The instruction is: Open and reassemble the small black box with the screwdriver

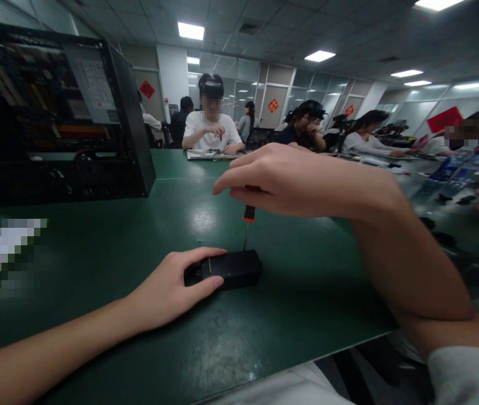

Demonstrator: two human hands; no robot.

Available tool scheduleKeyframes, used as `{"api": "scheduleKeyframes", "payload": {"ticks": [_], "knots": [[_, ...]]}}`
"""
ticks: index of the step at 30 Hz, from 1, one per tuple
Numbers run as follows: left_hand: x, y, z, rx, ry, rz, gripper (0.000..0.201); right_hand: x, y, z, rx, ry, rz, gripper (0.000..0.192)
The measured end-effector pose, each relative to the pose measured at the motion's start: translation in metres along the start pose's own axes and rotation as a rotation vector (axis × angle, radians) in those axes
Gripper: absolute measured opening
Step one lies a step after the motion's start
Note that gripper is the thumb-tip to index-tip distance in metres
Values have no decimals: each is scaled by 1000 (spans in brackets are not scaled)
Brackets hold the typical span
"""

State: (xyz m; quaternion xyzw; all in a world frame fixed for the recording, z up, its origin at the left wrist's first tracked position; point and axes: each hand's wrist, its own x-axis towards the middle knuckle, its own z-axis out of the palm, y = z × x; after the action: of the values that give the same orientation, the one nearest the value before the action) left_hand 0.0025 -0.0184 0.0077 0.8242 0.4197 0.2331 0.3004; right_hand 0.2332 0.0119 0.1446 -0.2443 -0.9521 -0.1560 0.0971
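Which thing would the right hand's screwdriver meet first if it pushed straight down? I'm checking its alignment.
The right hand holds the screwdriver upright, tip already on the small black box's top right end; the left hand steadies it.

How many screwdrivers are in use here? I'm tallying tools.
2. A red-and-black-handled screwdriver in the right hand, tip on the small black box; another, red, held by the white-shirted person. Others may be hidden.

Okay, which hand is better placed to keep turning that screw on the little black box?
Right. The right hand grips the screwdriver upright, tip on the black box. The left hand clasps the box's near end on the table.
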Motion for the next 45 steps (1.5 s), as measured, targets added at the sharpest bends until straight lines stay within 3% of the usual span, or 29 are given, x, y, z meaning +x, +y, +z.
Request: {"api": "scheduleKeyframes", "payload": {"ticks": [6, 10, 14, 19, 22, 26, 31, 36, 45], "knots": [[0, 0, -1, 10, 13, 4, 42, -7, 14, -8, 195, -82, -153, 39], [0, 1, -1, 4, 0, 8, 42, -7, 17, -8, 174, -112, -117, 26], [0, 2, -1, -4, 6, -3, 42, -5, 10, -7, 91, -58, -8, 32], [0, 1, 0, -13, 9, -8, 42, -11, -3, -16, 176, -125, -153, 45], [0, 1, -1, -13, -4, -4, 42, -13, -7, -18, 179, -129, -202, 39], [0, 2, -2, -1, 0, -11, 43, -10, -9, -16, 119, -88, -134, 28], [0, 3, -2, 5, 1, -2, 42, -10, -12, -23, 240, -165, -216, 34], [1, 1, -1, -12, -4, 5, 43, -15, -19, -32, 313, -24, -194, 30], [0, 1, -1, 6, -1, 3, 42, -8, -20, -27, 312, -123, -249, 30]]}}
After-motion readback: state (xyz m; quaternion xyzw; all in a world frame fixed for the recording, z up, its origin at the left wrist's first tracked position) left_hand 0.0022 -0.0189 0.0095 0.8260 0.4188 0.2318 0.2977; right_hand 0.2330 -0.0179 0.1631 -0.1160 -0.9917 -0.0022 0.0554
